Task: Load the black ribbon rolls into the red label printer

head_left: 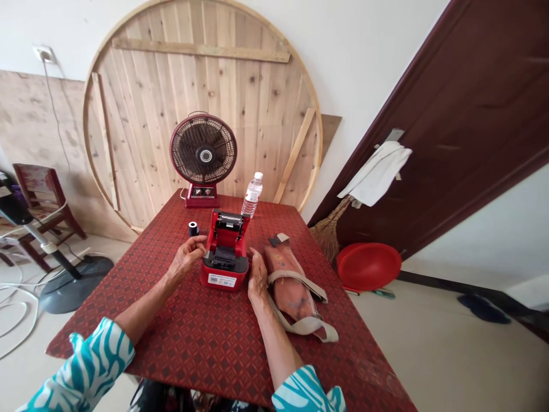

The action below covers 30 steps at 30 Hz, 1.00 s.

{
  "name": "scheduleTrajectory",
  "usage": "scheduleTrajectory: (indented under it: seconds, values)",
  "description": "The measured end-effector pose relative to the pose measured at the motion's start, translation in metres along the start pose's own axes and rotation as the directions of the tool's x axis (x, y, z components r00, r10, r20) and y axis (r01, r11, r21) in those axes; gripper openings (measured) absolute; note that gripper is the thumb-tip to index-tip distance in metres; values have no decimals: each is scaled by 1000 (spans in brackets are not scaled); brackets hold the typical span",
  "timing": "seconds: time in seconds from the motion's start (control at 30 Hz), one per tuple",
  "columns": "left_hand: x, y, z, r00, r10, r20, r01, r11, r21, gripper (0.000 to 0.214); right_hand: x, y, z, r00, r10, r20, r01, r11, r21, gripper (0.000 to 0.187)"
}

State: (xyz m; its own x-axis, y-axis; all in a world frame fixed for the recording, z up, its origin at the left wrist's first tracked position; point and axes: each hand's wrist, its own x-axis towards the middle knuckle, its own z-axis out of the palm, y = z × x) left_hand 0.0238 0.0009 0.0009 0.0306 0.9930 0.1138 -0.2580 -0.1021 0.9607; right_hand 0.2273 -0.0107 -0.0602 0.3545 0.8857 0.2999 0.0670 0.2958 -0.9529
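A red and black label printer (223, 269) stands on the table with its lid tipped up and back. Inside it lies a dark roll or ribbon (225, 254). My left hand (189, 254) is at the printer's left side, its fingers curled and the fingertips against the casing edge. Along the right side is my right hand (257, 274), fingers stretched out and palm turned to the printer; whether it touches is hard to tell. A small black roll with a white core (193, 229) stands behind my left hand. Right of my right hand lies a worn reddish bag with a pale strap (291, 294).
On the patterned red table (201, 349), a red fan (203, 154) and a water bottle (252, 195) stand at the back. A big round wooden panel (206, 86) leans on the wall. A red basin (369, 266) is right of the table, a stand base (77, 283) left.
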Motion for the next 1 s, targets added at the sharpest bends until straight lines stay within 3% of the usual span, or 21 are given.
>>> scheduleTrajectory:
  seconds: [0.13,0.23,0.3,0.37,0.47,0.63,0.9,1.0]
  values:
    - [17,25,12,981,146,127,-176,946,271,26,1,0,-1,1000,-21,-2,21,999,-30,54]
    - [40,34,32,911,203,358,-370,784,498,17,4,5,0,1000,-12,-15,11,999,-43,53]
    - [55,34,45,867,98,489,-435,629,644,17,5,9,0,1000,7,-14,-7,1000,-24,54]
    - [66,30,55,835,-72,546,-447,490,748,14,6,11,1,1000,23,-2,-23,1000,9,54]
    - [76,26,61,782,-246,573,-460,393,796,10,7,9,2,1000,25,-9,-25,999,34,53]
    - [81,26,63,734,-360,576,-490,306,816,9,7,5,3,999,16,-30,-15,999,28,52]
    - [75,31,69,764,-411,498,-508,93,856,33,7,1,2,999,33,-30,-31,998,51,48]
    - [71,30,70,784,-374,495,-515,51,856,38,7,3,2,999,33,-28,-32,998,54,49]
